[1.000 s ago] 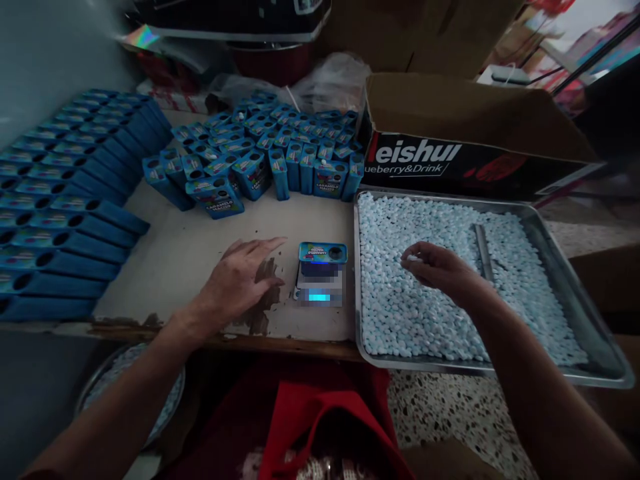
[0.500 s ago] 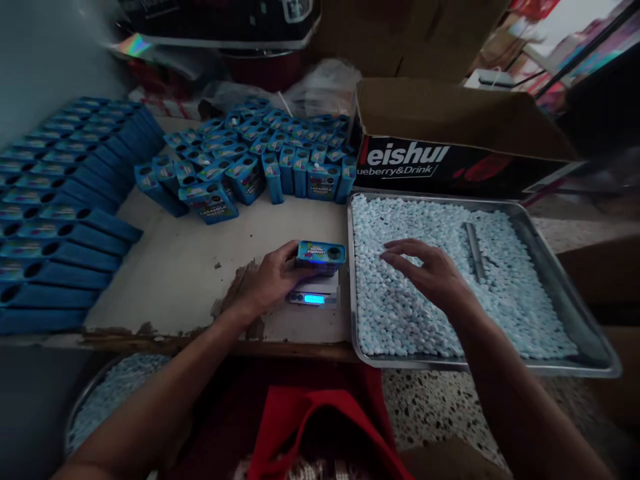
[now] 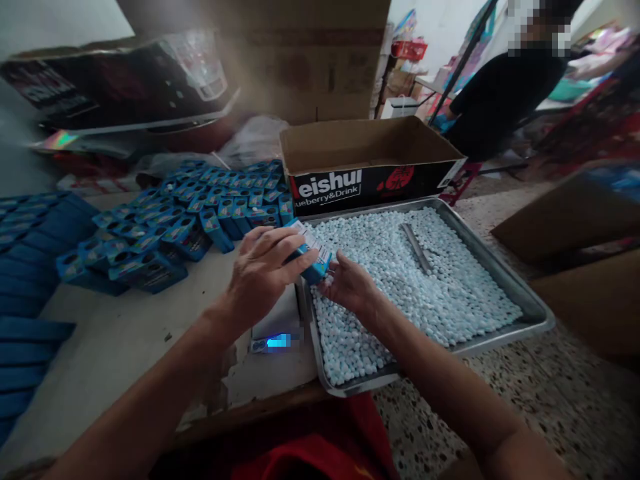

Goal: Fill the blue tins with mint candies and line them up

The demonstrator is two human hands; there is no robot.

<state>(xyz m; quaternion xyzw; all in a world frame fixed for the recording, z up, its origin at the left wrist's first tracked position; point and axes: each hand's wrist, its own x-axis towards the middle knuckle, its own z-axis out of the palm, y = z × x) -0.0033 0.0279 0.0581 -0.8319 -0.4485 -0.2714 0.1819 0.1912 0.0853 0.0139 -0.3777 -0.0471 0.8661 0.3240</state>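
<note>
My left hand (image 3: 260,273) grips a small blue candy box (image 3: 311,257) and holds it lifted above the left edge of a metal tray (image 3: 520,293). My right hand (image 3: 350,285) is closed against the underside of the same box. The tray is heaped with small pale blue candies (image 3: 400,280). A small scale (image 3: 277,327) with a glowing blue display sits on the table just under my left hand, with nothing on its platform.
Several more blue boxes (image 3: 175,220) stand clustered at the back of the table, and flat blue ones (image 3: 25,280) are stacked at the left. An open cardboard box (image 3: 370,163) lies behind the tray. A metal strip (image 3: 416,248) rests on the candies. A person in dark clothing (image 3: 505,93) stands at the back right.
My left hand picked the blue box off the scale and raised it over the tray's edge. My right hand left the candies and came to the box. The view swung right.
</note>
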